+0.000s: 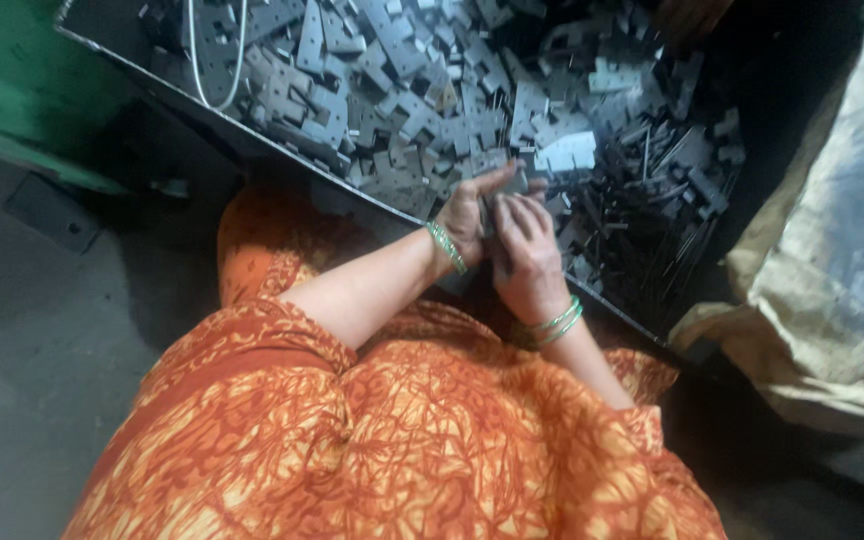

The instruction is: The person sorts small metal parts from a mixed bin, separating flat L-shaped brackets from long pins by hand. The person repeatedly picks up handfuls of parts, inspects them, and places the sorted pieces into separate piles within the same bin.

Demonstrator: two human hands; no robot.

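Note:
My left hand (470, 213) and my right hand (527, 250) meet over the near edge of a shallow metal tray (202, 105). Together they grip a small dark flat metal plate (508, 187), held between the fingers of both hands. The tray is heaped with several grey stamped metal plates (392, 90) of the same kind. Thin metal rods (642, 215) lie among the plates at the right side. Green bangles sit on both wrists. My lap, in orange patterned cloth, fills the bottom of the view.
A green machine body (22, 80) stands at the upper left. A white wire loop (214, 60) hangs over the tray's left part. A pale woven sack (832, 260) lies at the right. Grey concrete floor (32, 380) is at the left.

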